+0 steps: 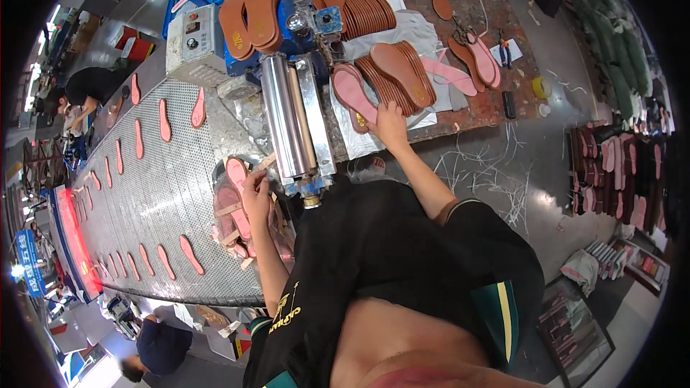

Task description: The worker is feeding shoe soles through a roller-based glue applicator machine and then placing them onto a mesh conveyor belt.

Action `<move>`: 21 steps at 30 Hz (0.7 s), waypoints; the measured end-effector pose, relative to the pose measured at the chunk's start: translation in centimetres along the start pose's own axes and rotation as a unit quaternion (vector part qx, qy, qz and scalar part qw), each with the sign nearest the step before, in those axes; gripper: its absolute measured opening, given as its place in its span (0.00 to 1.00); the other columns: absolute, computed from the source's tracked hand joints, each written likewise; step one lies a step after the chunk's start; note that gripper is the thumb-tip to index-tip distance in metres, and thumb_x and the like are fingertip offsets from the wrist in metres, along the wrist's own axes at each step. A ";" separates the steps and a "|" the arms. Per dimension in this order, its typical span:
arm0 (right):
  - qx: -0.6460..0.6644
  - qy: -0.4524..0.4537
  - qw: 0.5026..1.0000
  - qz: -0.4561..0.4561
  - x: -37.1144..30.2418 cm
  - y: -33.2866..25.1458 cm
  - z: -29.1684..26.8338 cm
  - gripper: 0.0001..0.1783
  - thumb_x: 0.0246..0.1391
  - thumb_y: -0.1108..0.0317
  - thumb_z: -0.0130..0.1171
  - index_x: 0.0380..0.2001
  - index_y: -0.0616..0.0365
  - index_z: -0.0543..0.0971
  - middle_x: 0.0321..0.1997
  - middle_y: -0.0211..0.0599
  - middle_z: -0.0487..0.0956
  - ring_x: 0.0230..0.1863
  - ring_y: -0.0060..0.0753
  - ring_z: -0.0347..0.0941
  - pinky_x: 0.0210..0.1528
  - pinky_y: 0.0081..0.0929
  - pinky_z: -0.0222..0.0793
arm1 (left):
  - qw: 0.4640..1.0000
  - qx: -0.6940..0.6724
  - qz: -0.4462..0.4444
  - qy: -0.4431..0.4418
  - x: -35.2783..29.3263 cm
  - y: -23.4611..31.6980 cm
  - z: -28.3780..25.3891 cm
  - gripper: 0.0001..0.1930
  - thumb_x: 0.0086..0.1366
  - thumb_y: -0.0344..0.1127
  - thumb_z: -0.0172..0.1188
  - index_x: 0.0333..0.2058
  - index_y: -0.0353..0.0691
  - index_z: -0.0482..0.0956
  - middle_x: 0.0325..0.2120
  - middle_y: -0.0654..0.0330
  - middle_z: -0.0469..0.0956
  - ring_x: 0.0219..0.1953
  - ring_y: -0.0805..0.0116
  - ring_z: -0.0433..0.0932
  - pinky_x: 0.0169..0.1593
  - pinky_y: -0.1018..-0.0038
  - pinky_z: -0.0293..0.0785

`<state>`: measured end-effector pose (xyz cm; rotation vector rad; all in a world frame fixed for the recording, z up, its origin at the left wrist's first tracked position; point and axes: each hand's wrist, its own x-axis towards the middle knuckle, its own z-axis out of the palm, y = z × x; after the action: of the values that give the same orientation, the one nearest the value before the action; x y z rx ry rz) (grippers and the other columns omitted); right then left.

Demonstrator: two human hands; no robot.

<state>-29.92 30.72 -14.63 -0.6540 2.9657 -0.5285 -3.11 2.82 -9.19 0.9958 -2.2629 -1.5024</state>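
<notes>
My left hand (256, 192) has its fingers curled at the edge of a pink shoe sole (237, 176), over a mesh-like bin beside the conveyor. Across the bench, my right hand (389, 126) grips the heel end of another pink sole (353, 92), which overlaps a brown sole beneath it. Touching distance from that hand is a fanned stack of brown soles (402, 75). Between my hands stands a roller machine with a shiny metal roller (282, 118). Several brown soles (262, 7) lie on top of its blue housing.
Pink soles lie in rows on the perforated conveyor (165, 187) at left. A grey control box (194, 42) adjoins the machine. Another brown stack (366, 11), pliers (504, 54) and yellow tape (541, 87) sit on or beside the bench. White strips (496, 172) litter the floor. Other people work at far left.
</notes>
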 end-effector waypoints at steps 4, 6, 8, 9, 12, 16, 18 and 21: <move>0.009 0.048 0.999 0.005 -0.2 0.1 0.8 0.19 0.38 0.66 0.65 0.33 0.61 0.70 0.37 0.48 0.69 0.42 0.53 0.67 0.40 0.44 0.67 | 1.000 -0.015 0.004 -0.004 0.4 -1.8 -0.5 0.09 0.61 0.28 0.55 0.40 0.33 0.76 0.36 0.56 0.77 0.38 0.69 0.75 0.44 0.76 0.71; 0.093 0.011 0.995 0.029 0.1 2.6 1.4 0.16 0.39 0.69 0.62 0.32 0.61 0.68 0.32 0.49 0.70 0.39 0.55 0.68 0.38 0.43 0.66 | 1.000 -0.010 0.016 -0.013 0.9 -1.7 -0.5 0.09 0.61 0.28 0.55 0.40 0.33 0.76 0.36 0.56 0.77 0.37 0.69 0.75 0.43 0.76 0.71; 0.200 -0.046 0.977 0.056 -0.3 3.5 -0.6 0.10 0.42 0.72 0.56 0.27 0.61 0.66 0.27 0.57 0.73 0.34 0.63 0.71 0.36 0.49 0.64 | 1.000 -0.007 0.020 -0.019 1.2 -1.5 -0.7 0.07 0.61 0.28 0.54 0.38 0.33 0.77 0.33 0.58 0.77 0.35 0.71 0.75 0.39 0.77 0.70; 0.204 -0.030 0.978 0.038 -0.9 2.5 -3.8 0.10 0.43 0.73 0.54 0.26 0.61 0.64 0.25 0.57 0.72 0.33 0.64 0.70 0.34 0.50 0.63 | 1.000 -0.009 0.018 -0.014 1.2 -1.2 -1.1 0.07 0.61 0.28 0.54 0.38 0.33 0.77 0.33 0.58 0.77 0.35 0.71 0.75 0.39 0.77 0.70; 0.244 0.055 0.968 -0.014 -1.6 2.3 -9.5 0.11 0.40 0.78 0.54 0.24 0.59 0.61 0.30 0.51 0.73 0.37 0.60 0.68 0.36 0.46 0.62 | 0.999 -0.015 0.016 -0.032 2.4 0.9 -1.7 0.09 0.61 0.28 0.55 0.39 0.33 0.76 0.33 0.59 0.77 0.34 0.73 0.74 0.39 0.78 0.70; 0.163 0.143 0.956 -0.198 0.3 0.5 -15.1 0.14 0.34 0.81 0.54 0.23 0.59 0.60 0.35 0.41 0.73 0.40 0.53 0.66 0.38 0.39 0.61 | 0.993 0.004 0.074 -0.090 5.3 4.1 -2.7 0.15 0.58 0.29 0.57 0.46 0.35 0.75 0.40 0.59 0.77 0.41 0.71 0.74 0.45 0.76 0.70; 0.116 0.122 0.944 -0.285 2.0 -0.8 -15.6 0.14 0.31 0.80 0.55 0.23 0.58 0.63 0.34 0.38 0.73 0.38 0.48 0.67 0.38 0.38 0.61 | 0.989 0.027 0.096 -0.110 6.9 7.3 -3.0 0.18 0.57 0.29 0.59 0.48 0.36 0.74 0.43 0.58 0.76 0.45 0.69 0.74 0.48 0.74 0.70; 0.027 0.108 0.924 -0.365 3.1 -5.7 -14.0 0.14 0.30 0.76 0.58 0.25 0.54 0.68 0.38 0.30 0.71 0.41 0.40 0.67 0.39 0.37 0.62 | 0.970 0.044 0.164 -0.174 8.8 11.5 -2.5 0.28 0.50 0.31 0.64 0.52 0.37 0.69 0.50 0.52 0.71 0.53 0.60 0.70 0.54 0.69 0.66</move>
<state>-32.23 29.00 0.49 -1.8156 2.7873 -0.7503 -12.81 -2.07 0.70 0.3636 -2.5909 -1.5326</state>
